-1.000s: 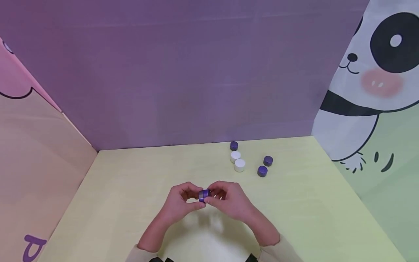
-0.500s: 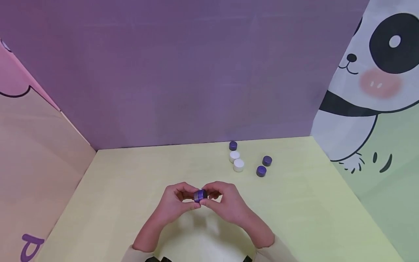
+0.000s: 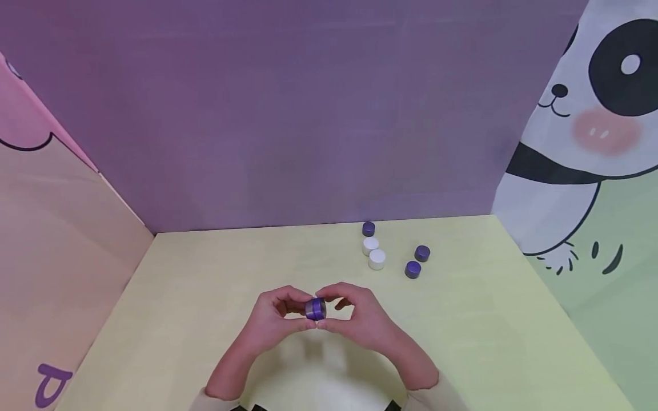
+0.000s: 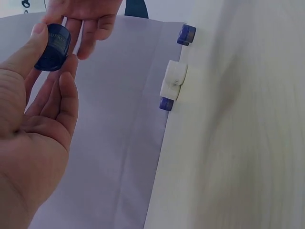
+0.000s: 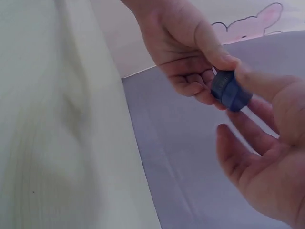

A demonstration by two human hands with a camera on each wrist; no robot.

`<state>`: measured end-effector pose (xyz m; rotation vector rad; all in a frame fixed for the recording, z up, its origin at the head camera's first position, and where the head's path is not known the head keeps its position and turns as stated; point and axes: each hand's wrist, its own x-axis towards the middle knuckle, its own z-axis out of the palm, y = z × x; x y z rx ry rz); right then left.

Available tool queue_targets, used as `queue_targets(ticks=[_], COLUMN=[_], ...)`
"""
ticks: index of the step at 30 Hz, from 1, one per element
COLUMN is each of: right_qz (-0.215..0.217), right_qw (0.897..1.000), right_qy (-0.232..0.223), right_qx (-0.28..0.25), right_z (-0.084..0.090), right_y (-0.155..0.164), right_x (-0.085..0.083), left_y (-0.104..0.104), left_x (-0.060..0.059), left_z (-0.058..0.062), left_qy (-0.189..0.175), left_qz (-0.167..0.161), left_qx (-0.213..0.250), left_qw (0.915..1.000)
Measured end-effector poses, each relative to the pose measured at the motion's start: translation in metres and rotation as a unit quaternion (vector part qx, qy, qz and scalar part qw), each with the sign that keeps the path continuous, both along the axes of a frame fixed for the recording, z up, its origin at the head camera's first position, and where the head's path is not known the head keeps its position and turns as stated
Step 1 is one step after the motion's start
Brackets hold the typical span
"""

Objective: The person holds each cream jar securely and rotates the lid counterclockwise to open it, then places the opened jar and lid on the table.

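Observation:
Both hands meet over the near middle of the yellow table (image 3: 205, 297) and hold one small purple jar (image 3: 316, 309) between them. My left hand (image 3: 280, 317) pinches the jar (image 4: 53, 47) with thumb and fingertips. My right hand (image 3: 354, 317) grips its other end, thumb and fingers curled round the jar (image 5: 230, 89). The jar is off the table surface.
Farther back right on the table sit a purple jar (image 3: 368, 229), two white jars (image 3: 373, 252) touching each other, and two more purple jars (image 3: 417, 261). Purple wall at the back, pink wall left, panda-print wall right.
The hands and jar stayed in nearly the same spot; the fingers shifted slightly on the jar.

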<state>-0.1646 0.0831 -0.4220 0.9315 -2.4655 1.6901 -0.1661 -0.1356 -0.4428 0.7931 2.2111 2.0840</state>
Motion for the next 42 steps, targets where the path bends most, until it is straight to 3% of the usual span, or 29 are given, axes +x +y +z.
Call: queue_targets(ticks=[7,12,22,27,31,39,42], right_qz=[-0.070,-0.079,-0.041,-0.034,-0.034,-0.063,-0.052], right_qw=[0.995,0.991,0.997,0.999,0.997,0.981,0.979], right_qy=[-0.017,-0.030,-0.050,-0.031,-0.059,-0.092,-0.090], right_qx=[0.068,0.099,0.042,0.028,0.030,0.158,0.174], right_z=[0.005,0.011,0.013,0.019,0.022,0.018,0.018], right_y=[0.001,-0.003,0.001,0.003,0.004,0.001,-0.003], right_x=[0.000,0.000,0.007,0.004,0.001,0.004,0.005], left_y=[0.006,0.005,0.006,0.008,0.006,0.004,0.001], left_x=[-0.001,-0.001,0.004,0.002,-0.001,0.006,0.010], left_z=[0.005,0.008,0.001,0.003,0.005,0.000,-0.001], left_qy=[0.010,0.008,-0.011,-0.006,0.002,-0.021,-0.016], left_qz=[-0.005,0.007,-0.002,-0.014,-0.017,-0.006,0.005], left_qx=[-0.009,-0.022,-0.015,-0.008,-0.013,-0.030,-0.026], left_qw=[0.9999,0.9997,0.9998,0.9999,0.9998,0.9993,0.9995])
